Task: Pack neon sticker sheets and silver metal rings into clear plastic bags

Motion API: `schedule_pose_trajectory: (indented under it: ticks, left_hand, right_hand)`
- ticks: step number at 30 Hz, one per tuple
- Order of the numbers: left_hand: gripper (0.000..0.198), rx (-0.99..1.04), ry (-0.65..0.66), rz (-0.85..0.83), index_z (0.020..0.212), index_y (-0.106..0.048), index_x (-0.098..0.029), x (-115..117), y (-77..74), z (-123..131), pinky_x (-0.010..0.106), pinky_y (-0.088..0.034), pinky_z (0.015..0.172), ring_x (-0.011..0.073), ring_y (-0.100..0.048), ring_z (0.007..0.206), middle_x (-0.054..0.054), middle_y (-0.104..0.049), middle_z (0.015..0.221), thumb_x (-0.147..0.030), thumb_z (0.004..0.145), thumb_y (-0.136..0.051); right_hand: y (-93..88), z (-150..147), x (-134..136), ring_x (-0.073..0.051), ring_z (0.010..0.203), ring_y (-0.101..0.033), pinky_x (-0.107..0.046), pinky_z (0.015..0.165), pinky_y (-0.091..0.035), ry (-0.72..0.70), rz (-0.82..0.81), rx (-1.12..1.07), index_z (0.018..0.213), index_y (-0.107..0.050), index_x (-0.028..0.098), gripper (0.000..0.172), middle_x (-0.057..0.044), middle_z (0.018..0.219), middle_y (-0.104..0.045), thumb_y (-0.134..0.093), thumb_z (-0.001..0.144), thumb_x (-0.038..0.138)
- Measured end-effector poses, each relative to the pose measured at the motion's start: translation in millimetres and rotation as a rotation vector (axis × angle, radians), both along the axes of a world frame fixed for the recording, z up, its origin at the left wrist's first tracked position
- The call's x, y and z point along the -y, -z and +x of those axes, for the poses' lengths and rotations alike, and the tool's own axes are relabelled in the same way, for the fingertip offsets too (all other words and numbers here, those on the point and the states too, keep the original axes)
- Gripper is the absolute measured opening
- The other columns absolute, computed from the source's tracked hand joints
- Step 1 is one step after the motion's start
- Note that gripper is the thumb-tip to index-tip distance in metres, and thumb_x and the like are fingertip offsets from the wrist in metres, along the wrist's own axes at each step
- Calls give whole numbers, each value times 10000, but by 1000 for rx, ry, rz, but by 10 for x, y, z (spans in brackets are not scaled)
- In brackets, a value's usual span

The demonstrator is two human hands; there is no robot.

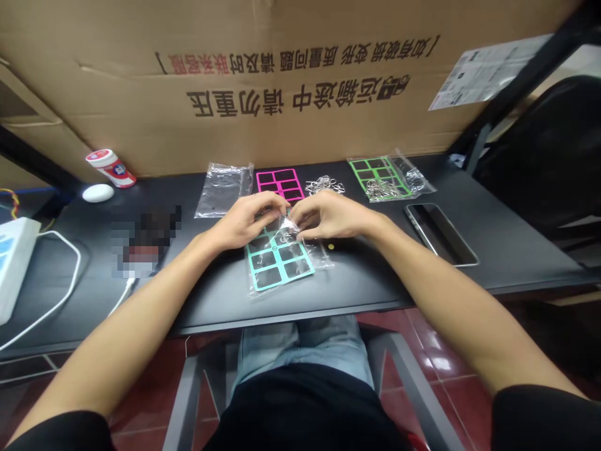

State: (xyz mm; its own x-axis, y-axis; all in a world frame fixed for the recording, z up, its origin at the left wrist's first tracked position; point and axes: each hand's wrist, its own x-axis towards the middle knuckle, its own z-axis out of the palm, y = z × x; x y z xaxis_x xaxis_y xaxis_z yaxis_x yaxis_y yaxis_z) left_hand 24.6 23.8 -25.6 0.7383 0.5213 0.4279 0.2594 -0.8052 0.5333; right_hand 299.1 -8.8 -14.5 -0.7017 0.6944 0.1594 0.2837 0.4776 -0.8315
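A teal grid-like plastic frame (282,262) lies on the table in front of me inside a clear plastic bag (323,258). My left hand (253,219) is closed at the far end of the bag, thumb and fingers pinching its film. Across from it, my right hand (331,216) has its fingers curled on the same bag. Some shiny metal pieces show between the fingertips, too small to make out fully. Behind the hands are a pink frame (282,181) and a pile of metal rings or clips (325,185), partly hidden by my right hand.
At back right, a bagged green frame (373,169) has metal pieces on it. Another clear bag (220,194) lies left. A phone (441,233), a red-and-white canister (113,168), a white oval object (97,193) and a white cable (70,288) are around. Cardboard (282,138) stands behind.
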Motion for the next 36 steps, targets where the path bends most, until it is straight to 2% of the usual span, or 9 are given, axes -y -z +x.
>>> schedule_pose_trajectory:
  ticks: [4,8,13,18,24,27,30,34,36]
  left_hand:
    - [159,-3,8,3,1160,-725,-205,5,-3,2,369,-593,1002,218,-767,1149,95,-808,1267,-283,1128,-590]
    - [146,-7,1,12,1165,-721,-213,11,-13,5,374,-585,1016,211,-766,1145,81,-809,1259,-262,1128,-588]
    - [153,4,24,-7,1182,-717,-214,28,-23,14,378,-601,1017,201,-768,1116,86,-812,1246,-274,1133,-585]
    - [158,-11,20,-18,1189,-711,-216,26,-12,5,384,-601,1024,208,-767,1162,92,-808,1274,-264,1136,-570]
    - [158,-17,27,-19,1191,-709,-217,11,-2,-6,383,-596,1019,211,-766,1172,91,-805,1281,-252,1133,-567]
    - [157,-16,27,-19,1190,-711,-221,6,4,-7,376,-598,1010,209,-766,1170,90,-806,1276,-262,1133,-571]
    - [156,-17,22,-15,1201,-712,-227,3,10,-7,376,-597,1004,204,-765,1152,86,-806,1273,-258,1129,-578]
    - [156,-15,14,-8,1193,-719,-221,11,5,-2,377,-599,987,208,-766,1118,86,-809,1243,-255,1119,-586]
    - [153,-14,6,-4,1172,-720,-217,14,1,3,375,-596,986,212,-766,1116,85,-810,1233,-261,1120,-583]
  right_hand:
    - [-1,34,-27,-240,957,-831,-385,965,-687,43,-75,-79,936,-880,216,142,-45,1020,-869,-892,819,295]
    - [-105,95,-11,-251,927,-824,-404,908,-689,78,-66,-137,936,-891,226,203,-63,1028,-874,-939,806,375]
    - [-125,223,-114,-241,804,-776,-400,776,-646,395,118,-208,907,-844,222,215,-70,903,-844,-919,841,412]
    - [1,338,-305,-253,762,-760,-399,719,-602,608,212,-33,877,-813,219,160,-70,835,-824,-866,844,366]
    - [37,371,-345,-270,797,-778,-424,795,-601,723,245,92,894,-813,213,97,-76,859,-834,-797,865,305]
    - [19,380,-331,-300,877,-778,-479,893,-604,782,351,117,911,-813,222,71,-92,924,-842,-789,872,275]
    - [-39,350,-247,-297,886,-762,-484,899,-604,672,376,46,942,-813,230,93,-89,954,-837,-812,884,303]
    - [-100,181,-59,-231,762,-726,-376,743,-575,197,90,43,996,-837,233,199,-40,857,-807,-829,923,417]
    - [-82,61,2,-206,779,-703,-342,731,-538,25,109,109,970,-832,217,215,-43,917,-800,-849,916,425]
